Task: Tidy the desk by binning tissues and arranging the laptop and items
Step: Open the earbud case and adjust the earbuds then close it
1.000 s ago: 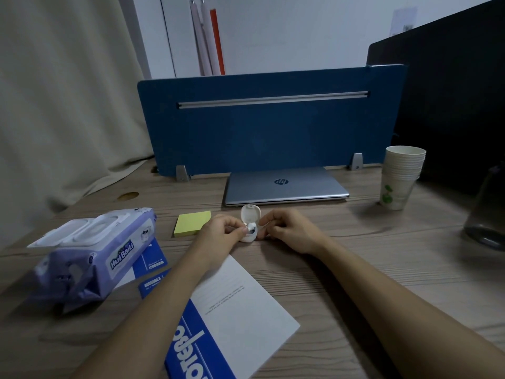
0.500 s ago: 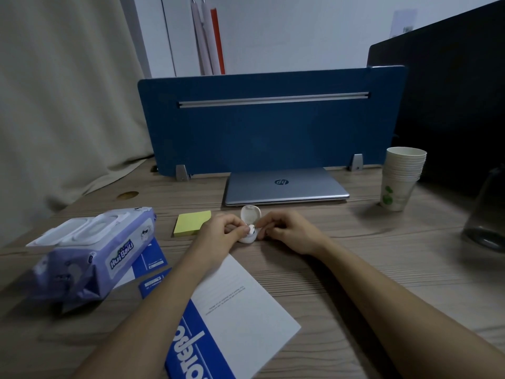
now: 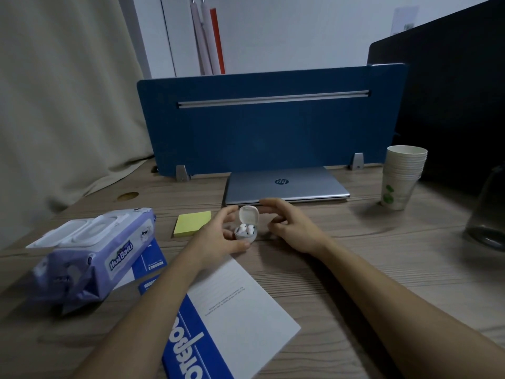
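A white earbud case (image 3: 246, 228) stands on the wooden desk (image 3: 355, 255) with its lid up and two earbuds seated inside. My left hand (image 3: 218, 239) cups the case from the left, thumb under its front. Just right of the case, my right hand (image 3: 289, 228) hovers with fingers spread, holding nothing. Behind them a closed silver laptop (image 3: 287, 186) lies flat against the blue divider (image 3: 273, 121). A yellow sticky-note pad (image 3: 192, 223) lies left of my hands. No tissues are in view.
A purple wet-wipe pack (image 3: 93, 255) lies at the left on blue-and-white papers (image 3: 235, 318) that reach the near edge. A stack of paper cups (image 3: 401, 176) stands at the right, with a dark glass vessel (image 3: 489, 209) at the far right edge.
Both hands were pinched at the case with an earbud going in. Now both earbuds sit in the case, my right hand has let go and opened, and the left steadies the case.
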A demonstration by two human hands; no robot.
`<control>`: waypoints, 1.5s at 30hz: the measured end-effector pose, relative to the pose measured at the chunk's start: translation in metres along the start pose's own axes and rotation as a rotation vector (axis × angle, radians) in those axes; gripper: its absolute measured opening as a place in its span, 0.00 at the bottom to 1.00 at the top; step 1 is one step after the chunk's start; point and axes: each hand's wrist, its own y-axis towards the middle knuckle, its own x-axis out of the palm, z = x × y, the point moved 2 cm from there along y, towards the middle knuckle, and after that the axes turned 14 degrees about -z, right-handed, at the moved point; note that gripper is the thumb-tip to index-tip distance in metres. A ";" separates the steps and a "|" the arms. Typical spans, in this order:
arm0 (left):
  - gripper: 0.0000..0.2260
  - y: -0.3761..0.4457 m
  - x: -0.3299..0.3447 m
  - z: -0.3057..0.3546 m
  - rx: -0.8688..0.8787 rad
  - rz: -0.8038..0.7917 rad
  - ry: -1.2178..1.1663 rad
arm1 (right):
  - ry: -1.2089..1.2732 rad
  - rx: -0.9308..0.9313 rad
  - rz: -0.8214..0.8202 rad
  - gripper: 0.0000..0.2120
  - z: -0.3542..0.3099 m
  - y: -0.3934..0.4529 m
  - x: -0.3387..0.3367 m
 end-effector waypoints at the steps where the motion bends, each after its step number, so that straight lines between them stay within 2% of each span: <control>1: 0.40 0.000 0.000 -0.001 -0.001 -0.003 0.003 | 0.032 -0.015 0.002 0.25 -0.001 0.000 0.001; 7: 0.38 0.000 -0.001 -0.003 -0.022 0.004 0.063 | 0.094 -0.012 -0.014 0.22 -0.002 0.000 0.003; 13: 0.31 -0.002 0.000 0.000 0.009 0.022 0.086 | -0.119 0.011 -0.059 0.15 -0.004 0.002 0.006; 17: 0.24 -0.002 0.001 0.000 0.033 0.040 0.099 | -0.161 0.047 -0.073 0.14 -0.005 0.002 0.008; 21: 0.19 -0.003 0.001 0.000 0.032 0.064 0.096 | -0.198 0.075 -0.034 0.11 -0.002 0.003 0.007; 25: 0.17 -0.005 -0.002 0.003 0.038 0.117 0.144 | -0.205 0.092 -0.002 0.13 0.000 0.002 0.006; 30: 0.13 -0.011 -0.008 0.011 0.084 0.250 0.188 | -0.253 0.066 0.079 0.12 -0.004 0.000 0.006; 35: 0.10 -0.025 -0.037 0.034 0.134 0.344 0.263 | -0.255 0.058 0.158 0.10 -0.021 -0.001 0.017; 38: 0.09 -0.043 -0.060 0.045 0.140 0.368 0.304 | -0.242 0.022 0.130 0.09 -0.042 0.003 0.034; 42: 0.11 -0.079 -0.093 0.039 0.069 0.399 0.419 | -0.304 0.007 0.077 0.12 -0.070 0.008 0.060; 45: 0.12 -0.111 -0.124 0.022 -0.050 0.486 0.543 | -0.333 0.014 0.026 0.14 -0.086 0.014 0.074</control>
